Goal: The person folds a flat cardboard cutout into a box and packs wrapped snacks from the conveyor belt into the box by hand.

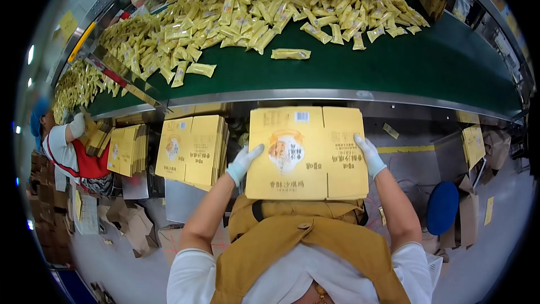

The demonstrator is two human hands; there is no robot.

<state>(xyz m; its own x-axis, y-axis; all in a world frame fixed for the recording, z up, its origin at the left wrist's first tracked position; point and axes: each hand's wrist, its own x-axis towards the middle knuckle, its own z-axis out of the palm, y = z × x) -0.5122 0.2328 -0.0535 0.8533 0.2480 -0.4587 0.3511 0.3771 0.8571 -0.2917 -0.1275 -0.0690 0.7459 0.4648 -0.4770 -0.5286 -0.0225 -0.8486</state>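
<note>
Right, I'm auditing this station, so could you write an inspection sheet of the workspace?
Surface: long, flat green surface with a metal edge.
Job's things: flat yellow printed cardboard, held; heaped yellow wrapped packets on the green surface.
Clutter: crumpled brown cardboard on the grey floor, left.
Grippers: left hand and right hand, pale-gloved, hold the printed cardboard's opposite sides.
Cables: nothing seen for certain.
Surroundings: co-worker in red, left; rounded blue object, right.

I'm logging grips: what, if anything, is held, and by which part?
Flat yellow cardboard, by its side edges: left hand at one, right hand opposite.
</note>
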